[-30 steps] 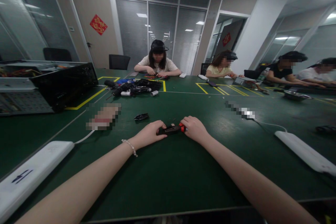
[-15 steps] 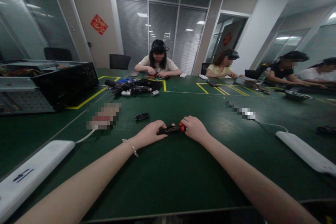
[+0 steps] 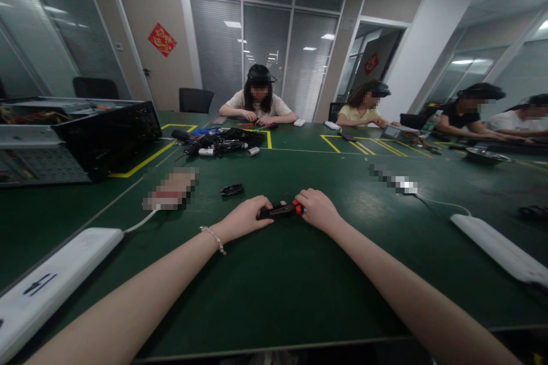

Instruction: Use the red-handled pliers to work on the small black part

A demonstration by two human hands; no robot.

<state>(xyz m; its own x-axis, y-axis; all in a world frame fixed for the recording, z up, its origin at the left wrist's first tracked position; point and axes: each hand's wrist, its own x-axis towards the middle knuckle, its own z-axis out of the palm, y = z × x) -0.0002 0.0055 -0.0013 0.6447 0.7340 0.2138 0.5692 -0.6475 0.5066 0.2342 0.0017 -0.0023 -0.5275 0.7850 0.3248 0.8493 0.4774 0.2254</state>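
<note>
Both of my hands meet over the green table [image 3: 274, 291]. A small black plastic piece [image 3: 269, 214] is gripped at its left end between the thumb and fingers of my left hand [image 3: 244, 218]. My right hand [image 3: 317, 209] is closed around the red handles of a pair of pliers [image 3: 297, 207], whose dark jaws reach the black piece; their exact contact is too dark to make out. Just beyond, a tiny pale bit [image 3: 283, 203] lies close to the tool. Another black plastic part [image 3: 232, 189] rests to the left, apart from my hands.
White power strips lie on the left [image 3: 64, 274] and right [image 3: 499, 248], with cables. A blurred phone-like object [image 3: 171, 189] is at left. Farther back are a heap of black tools and cables [image 3: 222, 141], an opened computer case [image 3: 107, 140], a metal bowl [image 3: 487, 156] and several seated people.
</note>
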